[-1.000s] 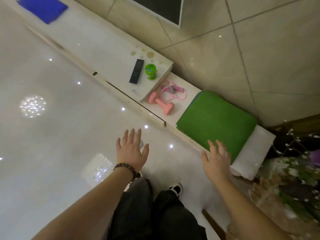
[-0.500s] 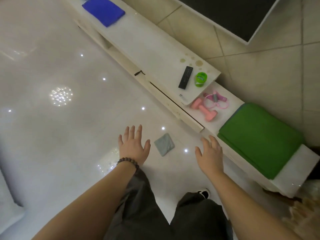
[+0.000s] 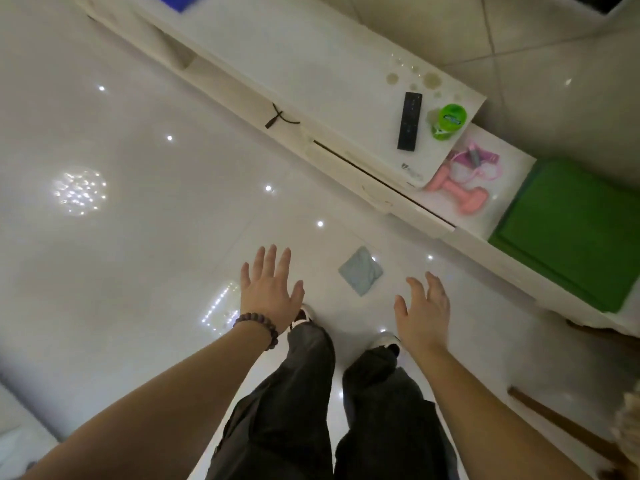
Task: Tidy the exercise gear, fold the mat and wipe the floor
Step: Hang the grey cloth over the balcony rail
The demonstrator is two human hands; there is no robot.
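We're looking straight down at a glossy white floor (image 3: 138,237), and both hands are out in front of us, empty. The left hand (image 3: 268,289), a dark beaded bracelet (image 3: 258,329) on its wrist, has its fingers spread wide, palm down, gripping nothing. The right hand (image 3: 424,311) is loose too, fingers apart and slightly curled, nothing in it. Between the two hands, a little ahead, a small grey cloth (image 3: 361,271) lies flat on the floor, touched by neither hand. Off to the right runs the low white cabinet (image 3: 277,57): a black remote (image 3: 409,120) and a green tub (image 3: 448,121) sit side by side on its top. On the lower step beside them we see a pink dumbbell (image 3: 459,194) and a pink skipping rope (image 3: 479,161), with the folded green mat (image 3: 571,233) just to their right.
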